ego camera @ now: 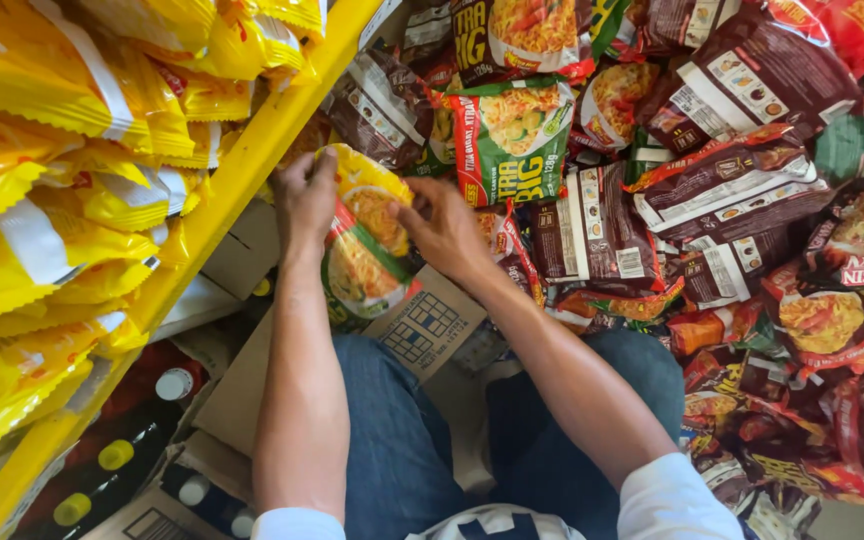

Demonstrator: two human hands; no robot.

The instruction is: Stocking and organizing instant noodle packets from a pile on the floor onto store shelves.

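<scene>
Left hand [304,200] and right hand [440,228] are gripping crinkly, glossy noodle packets [364,240], their lower edges hiding behind a cardboard flap [430,322].

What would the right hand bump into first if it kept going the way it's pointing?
The right hand points up and left, and it already touches the yellow-green noodle packet that both hands grip. Past that packet, the left hand looks next in line, though depth is hard to judge.
</scene>
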